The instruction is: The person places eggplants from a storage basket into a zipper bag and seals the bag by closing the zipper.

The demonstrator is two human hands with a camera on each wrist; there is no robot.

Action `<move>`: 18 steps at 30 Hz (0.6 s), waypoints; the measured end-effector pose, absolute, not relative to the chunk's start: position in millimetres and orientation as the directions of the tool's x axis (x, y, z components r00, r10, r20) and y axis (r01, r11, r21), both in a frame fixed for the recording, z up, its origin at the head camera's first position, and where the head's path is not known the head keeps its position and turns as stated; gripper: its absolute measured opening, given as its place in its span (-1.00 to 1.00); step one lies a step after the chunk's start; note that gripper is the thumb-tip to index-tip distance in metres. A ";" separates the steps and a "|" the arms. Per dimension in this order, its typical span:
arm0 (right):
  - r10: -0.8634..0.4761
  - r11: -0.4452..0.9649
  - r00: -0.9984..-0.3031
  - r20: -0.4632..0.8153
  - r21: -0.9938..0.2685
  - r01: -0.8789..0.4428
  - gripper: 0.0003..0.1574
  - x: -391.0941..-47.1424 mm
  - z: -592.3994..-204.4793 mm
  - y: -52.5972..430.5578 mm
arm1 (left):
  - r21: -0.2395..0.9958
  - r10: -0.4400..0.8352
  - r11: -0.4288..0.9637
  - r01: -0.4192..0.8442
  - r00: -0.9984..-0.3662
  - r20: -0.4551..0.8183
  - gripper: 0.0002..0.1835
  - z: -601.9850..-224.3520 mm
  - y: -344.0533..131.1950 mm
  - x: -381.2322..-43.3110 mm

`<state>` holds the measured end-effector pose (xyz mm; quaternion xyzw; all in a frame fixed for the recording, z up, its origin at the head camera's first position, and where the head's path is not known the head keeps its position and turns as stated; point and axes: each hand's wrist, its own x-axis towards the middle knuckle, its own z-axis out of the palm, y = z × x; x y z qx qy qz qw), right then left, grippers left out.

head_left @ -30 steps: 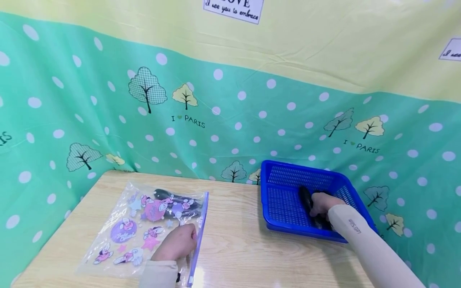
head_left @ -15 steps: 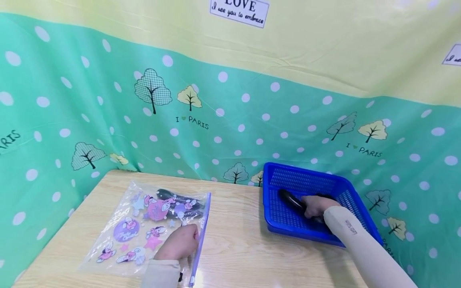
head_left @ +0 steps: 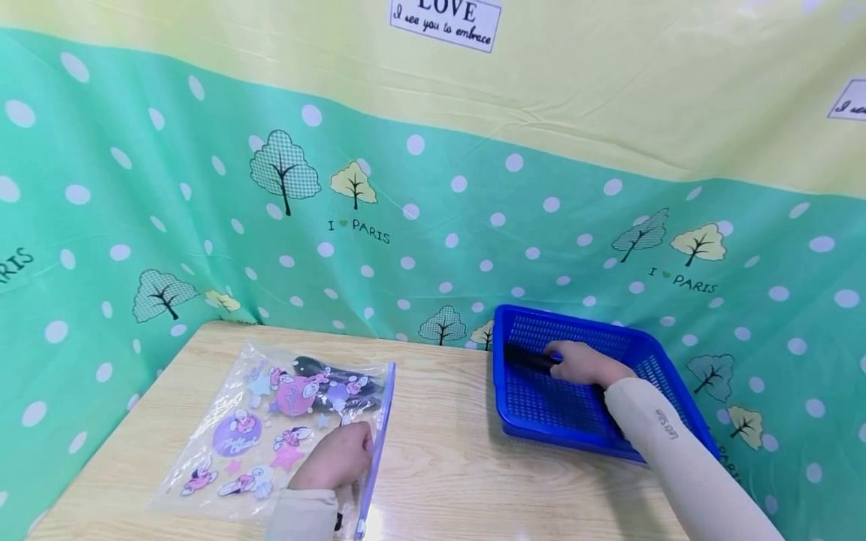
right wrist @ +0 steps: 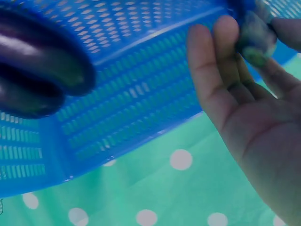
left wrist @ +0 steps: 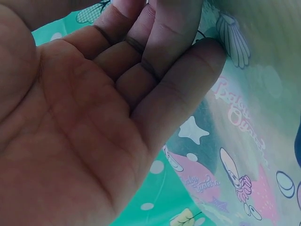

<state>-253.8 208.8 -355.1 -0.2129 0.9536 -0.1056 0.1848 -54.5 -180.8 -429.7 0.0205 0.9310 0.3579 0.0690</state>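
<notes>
My left hand (head_left: 337, 457) rests at the zip edge of a clear printed zip bag (head_left: 237, 391) and pinches its plastic; in the left wrist view its fingers (left wrist: 188, 89) are curled against the bag. Inside the bag lie dark, elongated things (head_left: 309, 366), partly covered by the print. Over the blue basket (head_left: 575, 436), my right hand (head_left: 585, 366) holds a dark eggplant (head_left: 531, 358), which points left toward the basket's wall. The right wrist view shows its greenish stem end (right wrist: 256, 42) between thumb and fingers. More eggplants (right wrist: 42, 47) lie in the basket, mostly hidden by my hand and sleeve in the head view.
A wooden table (head_left: 440, 436) carries the bag on the left and the basket at the back right. A green and yellow patterned cloth (head_left: 433, 188) hangs close behind and along both sides. Bare wood lies between bag and basket.
My right hand has moved left and back within the basket, and the eggplant has swung from nearly upright in view to almost level. My left hand stays at the bag's edge.
</notes>
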 end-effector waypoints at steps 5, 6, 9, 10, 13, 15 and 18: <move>-0.433 0.875 -0.875 -0.216 -0.336 -0.350 -0.46 -255.4 -343.1 200.1 | 0.670 0.099 0.743 0.009 -0.990 -0.096 -0.78 -430.3 -182.1 -53.2; -0.431 0.870 -0.881 -0.194 -0.349 -0.349 -0.47 -255.8 -341.8 198.7 | 0.669 0.103 0.743 0.012 -0.990 -0.096 -0.78 -430.4 -182.4 -53.0; -0.418 0.854 -0.898 -0.138 -0.395 -0.337 -0.50 -257.7 -340.9 195.3 | 0.668 0.117 0.744 0.021 -0.988 -0.100 -0.78 -430.9 -182.7 -53.0; -0.410 0.848 -0.904 -0.124 -0.417 -0.327 -0.52 -258.3 -341.4 194.1 | 0.666 0.121 0.746 0.024 -0.988 -0.100 -0.78 -431.0 -182.8 -53.2; -0.384 0.833 -0.920 -0.082 -0.461 -0.307 -0.57 -260.2 -344.9 189.7 | 0.663 0.127 0.748 0.025 -0.986 -0.106 -0.77 -430.8 -182.7 -53.7; -0.371 0.827 -0.926 -0.067 -0.478 -0.297 -0.60 -261.6 -348.0 186.4 | 0.666 0.124 0.746 0.018 -0.986 -0.113 -0.77 -430.6 -182.8 -54.0; -0.336 0.835 -0.939 -0.075 -0.484 -0.260 -0.60 -263.8 -353.3 181.9 | 0.672 0.117 0.740 0.007 -0.986 -0.119 -0.77 -430.2 -182.6 -54.2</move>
